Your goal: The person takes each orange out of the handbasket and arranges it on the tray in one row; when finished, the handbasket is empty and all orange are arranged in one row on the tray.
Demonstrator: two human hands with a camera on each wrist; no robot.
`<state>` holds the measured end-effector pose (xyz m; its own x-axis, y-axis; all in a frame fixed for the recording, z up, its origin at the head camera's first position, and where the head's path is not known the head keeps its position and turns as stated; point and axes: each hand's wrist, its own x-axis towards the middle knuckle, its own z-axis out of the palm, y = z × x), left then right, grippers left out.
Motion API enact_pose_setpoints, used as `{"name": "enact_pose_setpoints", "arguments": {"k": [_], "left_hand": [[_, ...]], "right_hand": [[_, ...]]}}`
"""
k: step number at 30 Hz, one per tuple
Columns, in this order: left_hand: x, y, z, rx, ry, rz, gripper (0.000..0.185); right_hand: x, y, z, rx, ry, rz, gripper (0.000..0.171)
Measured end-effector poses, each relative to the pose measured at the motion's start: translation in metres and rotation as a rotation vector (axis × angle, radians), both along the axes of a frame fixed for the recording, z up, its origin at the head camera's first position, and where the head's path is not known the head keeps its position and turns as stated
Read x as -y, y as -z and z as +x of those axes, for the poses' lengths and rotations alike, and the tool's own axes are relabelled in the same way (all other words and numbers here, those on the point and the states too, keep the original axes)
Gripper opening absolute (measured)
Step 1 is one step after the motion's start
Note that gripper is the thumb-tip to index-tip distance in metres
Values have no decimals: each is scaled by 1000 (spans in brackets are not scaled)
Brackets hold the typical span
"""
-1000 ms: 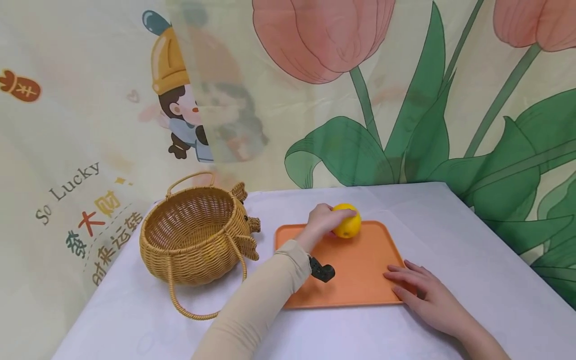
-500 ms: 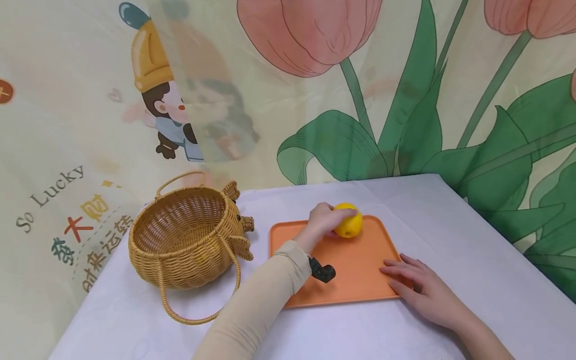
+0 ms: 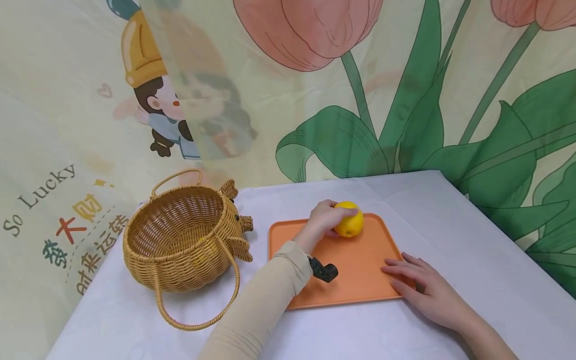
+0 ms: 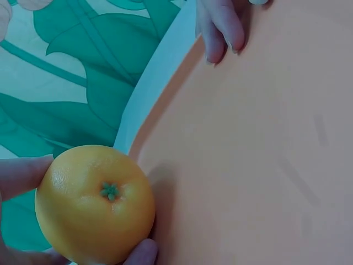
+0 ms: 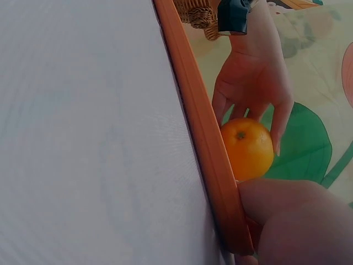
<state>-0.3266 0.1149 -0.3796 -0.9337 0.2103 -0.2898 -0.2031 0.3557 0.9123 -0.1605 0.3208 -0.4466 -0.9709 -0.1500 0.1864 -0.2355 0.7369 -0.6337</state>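
Note:
My left hand [image 3: 327, 218] grips an orange [image 3: 349, 220] over the far part of a flat, orange-coloured tray [image 3: 360, 272]. Thumb and fingers hold the fruit from its sides; its green stem end shows in the left wrist view, on the orange [image 4: 94, 204]. In the head view the fruit looks bright yellow. My right hand [image 3: 429, 292] lies at the tray's right edge, its relaxed fingers reaching over the rim onto the surface. From the right wrist, my thumb [image 5: 287, 201] shows against the raised tray rim [image 5: 201, 138].
To the left stands a wicker basket [image 3: 180, 270] shaped like a pig, its near handle [image 3: 198, 327] hanging down to the table. Something yellow shows through its weave. A black wrist mount [image 3: 324, 270] juts from my left sleeve [image 3: 270, 295]. Printed curtains [image 3: 252, 115] hang behind the white-covered table [image 3: 450, 220].
The head view has swung slightly, so the basket appears further left. My left hand keeps its grip on the orange at nearly the same spot; the right hand stays at the tray edge.

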Motion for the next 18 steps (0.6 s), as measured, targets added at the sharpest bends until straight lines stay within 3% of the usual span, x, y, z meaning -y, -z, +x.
{"name": "enact_pose_setpoints", "arguments": {"k": [18], "left_hand": [[3, -2, -3, 32, 17, 11, 61]], "right_hand": [[-1, -1, -1, 30, -4, -3, 30]]}}
